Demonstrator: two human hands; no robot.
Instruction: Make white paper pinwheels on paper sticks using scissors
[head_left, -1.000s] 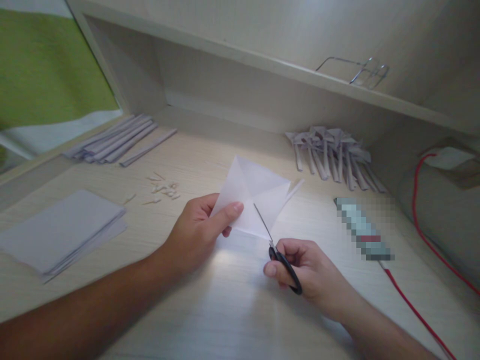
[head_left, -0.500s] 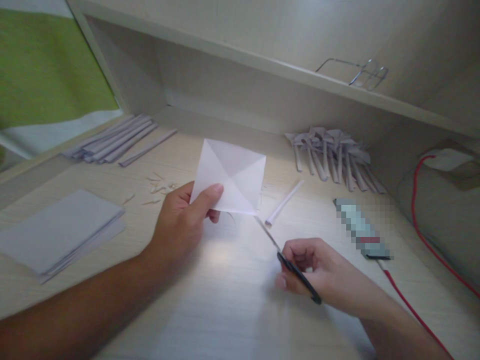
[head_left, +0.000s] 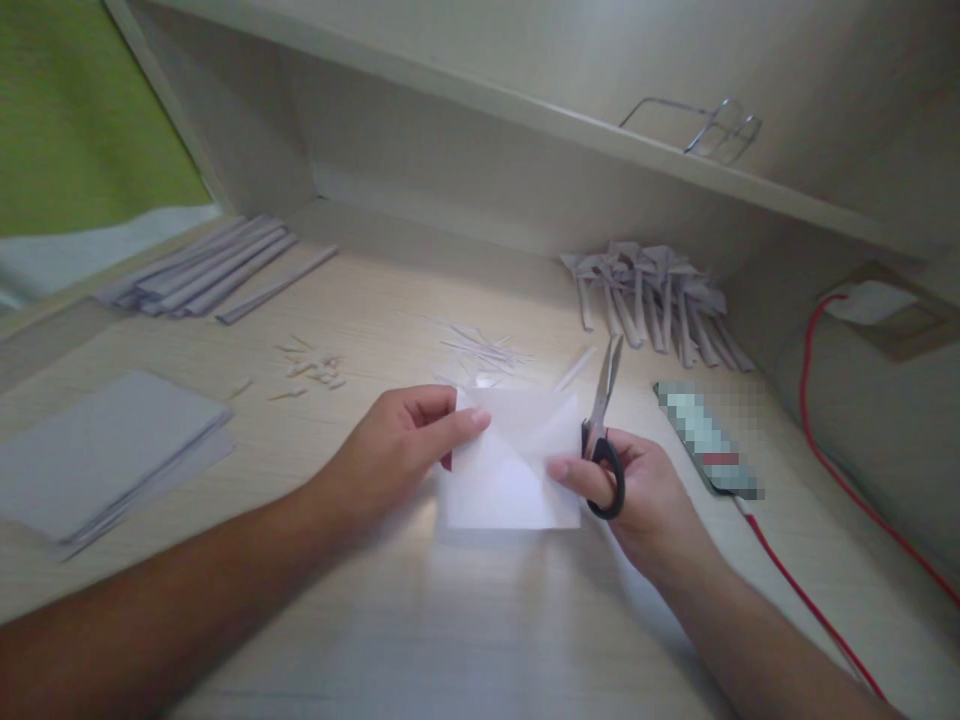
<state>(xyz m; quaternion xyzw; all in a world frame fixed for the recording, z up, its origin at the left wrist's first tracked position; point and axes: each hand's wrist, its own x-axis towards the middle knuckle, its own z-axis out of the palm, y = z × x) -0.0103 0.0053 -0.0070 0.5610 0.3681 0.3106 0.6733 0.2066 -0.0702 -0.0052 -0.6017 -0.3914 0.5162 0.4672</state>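
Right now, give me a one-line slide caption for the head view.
Left hand and right hand, scissors in its grip, hold a creased white paper square over the desk.

Both hands low and close together, left (head_left: 405,440) pinching, right (head_left: 637,490) gripping.

No readable text anywhere, the label on the flat pack (head_left: 709,440) blurred out

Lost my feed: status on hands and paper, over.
Left hand pinches paper. Right hand holds scissors, thumb on paper. Blades point away, clear of it.
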